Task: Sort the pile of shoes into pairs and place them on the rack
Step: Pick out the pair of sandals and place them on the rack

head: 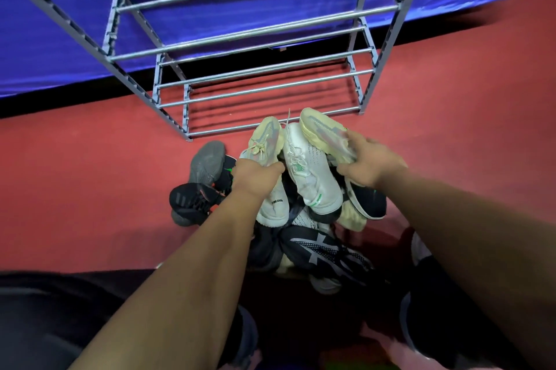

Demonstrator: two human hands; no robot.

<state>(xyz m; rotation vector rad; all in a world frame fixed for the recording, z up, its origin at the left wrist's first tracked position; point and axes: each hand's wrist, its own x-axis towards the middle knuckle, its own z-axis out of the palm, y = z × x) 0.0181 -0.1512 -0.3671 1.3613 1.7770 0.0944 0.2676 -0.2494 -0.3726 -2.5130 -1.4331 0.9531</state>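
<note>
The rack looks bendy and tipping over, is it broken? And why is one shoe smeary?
Head view: the wide-angle lens splays the rack and bows its bars, so it is probably not broken; the shoe in the right hand is smeared by motion blur; bar shadows stripe the floor.

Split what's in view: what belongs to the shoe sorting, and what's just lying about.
Belongs to the job: left hand gripping a cream shoe; right hand gripping the second cream shoe; white shoe; black shoes; rack.

Just there: blue cloth; red floor.
</note>
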